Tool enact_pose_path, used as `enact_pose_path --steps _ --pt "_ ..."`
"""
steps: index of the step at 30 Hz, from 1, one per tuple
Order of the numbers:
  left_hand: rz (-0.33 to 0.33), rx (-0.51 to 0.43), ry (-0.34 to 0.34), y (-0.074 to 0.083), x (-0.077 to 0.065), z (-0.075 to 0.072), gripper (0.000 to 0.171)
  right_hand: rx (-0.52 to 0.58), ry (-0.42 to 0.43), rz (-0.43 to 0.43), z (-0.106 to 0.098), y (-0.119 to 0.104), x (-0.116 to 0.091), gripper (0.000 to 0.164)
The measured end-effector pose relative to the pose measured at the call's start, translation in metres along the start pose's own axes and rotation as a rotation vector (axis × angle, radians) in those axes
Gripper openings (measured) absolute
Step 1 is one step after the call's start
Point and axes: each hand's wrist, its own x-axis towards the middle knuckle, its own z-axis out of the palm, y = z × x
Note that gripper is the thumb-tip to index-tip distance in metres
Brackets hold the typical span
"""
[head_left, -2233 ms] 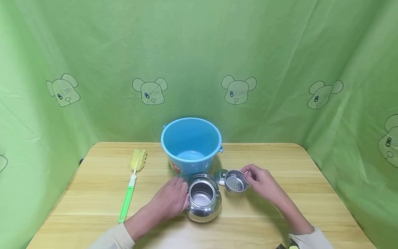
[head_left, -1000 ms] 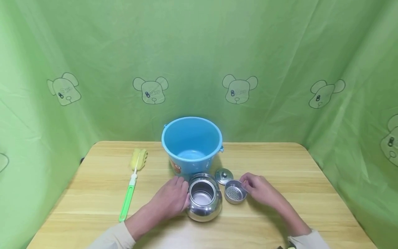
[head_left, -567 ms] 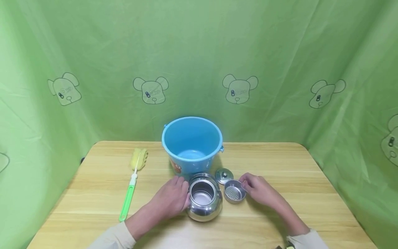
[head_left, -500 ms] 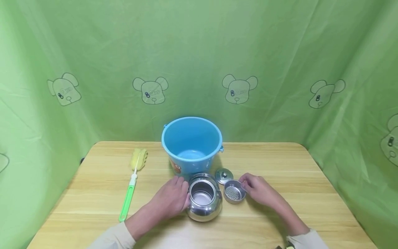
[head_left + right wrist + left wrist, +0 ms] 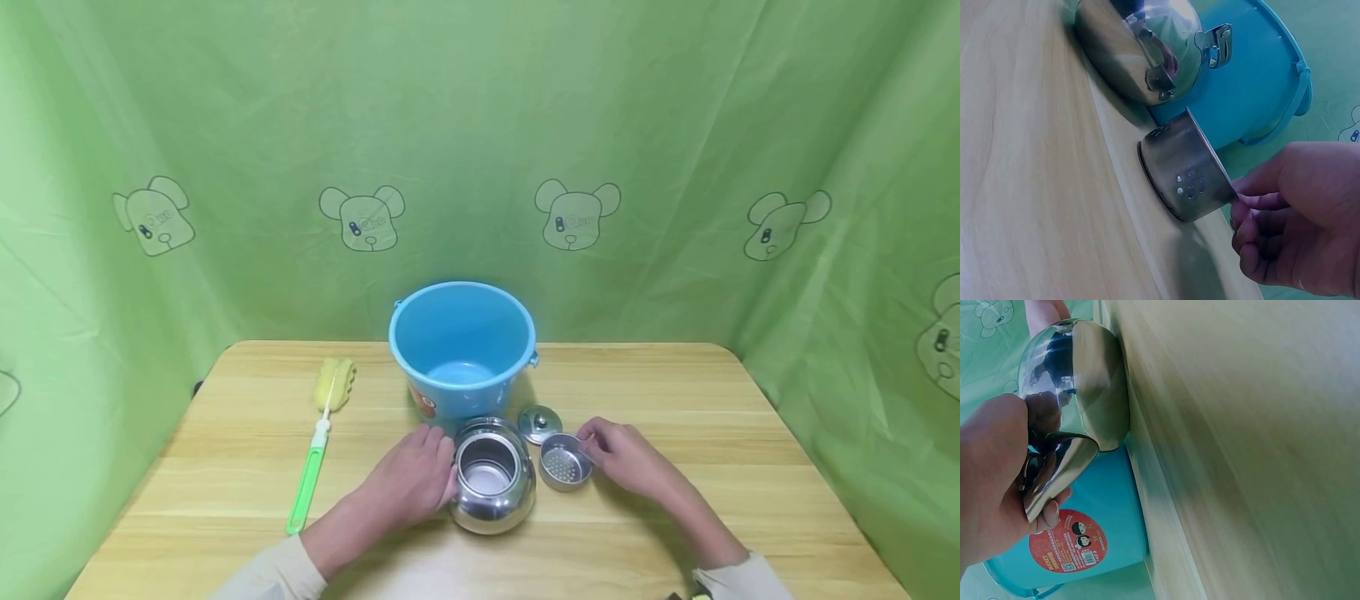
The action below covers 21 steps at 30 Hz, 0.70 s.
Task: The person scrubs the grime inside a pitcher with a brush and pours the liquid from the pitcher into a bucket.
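A round, polished steel teapot (image 5: 491, 492) stands lidless at the front of the table, its mouth facing up. My left hand (image 5: 414, 477) grips it by the spout (image 5: 1063, 472), with thumb and fingers wrapped around that spout in the left wrist view. To the pot's right, my right hand (image 5: 626, 457) pinches the rim of a small steel tea strainer (image 5: 1188, 165) with a perforated bottom and holes in its side. The strainer sits low at the tabletop, mouth up. Just behind it lies the knobbed teapot lid (image 5: 540, 423).
A blue bucket (image 5: 461, 400) stands right behind the teapot, close against it in the head view. At the left lies a sponge brush (image 5: 307, 479) with a green handle and yellow head. Green printed curtains (image 5: 480, 125) surround the wooden table (image 5: 675, 392).
My right hand has brought the strainer toward me and down to the tabletop, uncovering more of the lid. In the last half second hardly anything moves. My left hand stays on the teapot's spout.
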Motion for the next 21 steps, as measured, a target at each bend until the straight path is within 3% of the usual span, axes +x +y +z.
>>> enact_pose_path --steps 21 --pt "-0.019 -0.03 0.016 0.001 0.0 0.001 0.028 -0.025 0.111 0.021 0.0 -0.019 -0.001 0.018"
